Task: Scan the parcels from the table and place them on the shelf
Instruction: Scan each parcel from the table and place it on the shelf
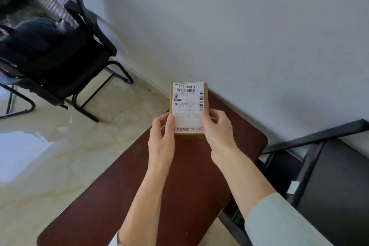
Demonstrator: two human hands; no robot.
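- The parcel [188,106], a small brown box with a white shipping label facing up, is held in the air over the far corner of the dark tabletop [139,195], close to the wall.
- The left hand [161,136] pinches the box's lower left side, thumb on the label and the other fingers hidden behind; the right hand [216,130] pinches the lower right side the same way. Both hold only the near end, so the far end hangs free; a loosened pinch could let the box tip forward and drop onto the tabletop or off its far edge to the floor.
- The right thumb lies on the lower lines of the label. The barcodes higher up show clear now, but a thumb sliding upward could cover one and spoil a read.
- No scanner shows in view, so I cannot tell whether this parcel is scanned. Shelving it unscanned would skip a step.
- Fetching a scanner means freeing one hand; a one-sided pinch on a smooth carton may let it twist.
- The dark shelf frame [311,158] stands to the right, just past the tabletop's right edge. Swinging the box across could knock it on the upper rail.
- The office chair [60,56] stands well apart, no obstacle.
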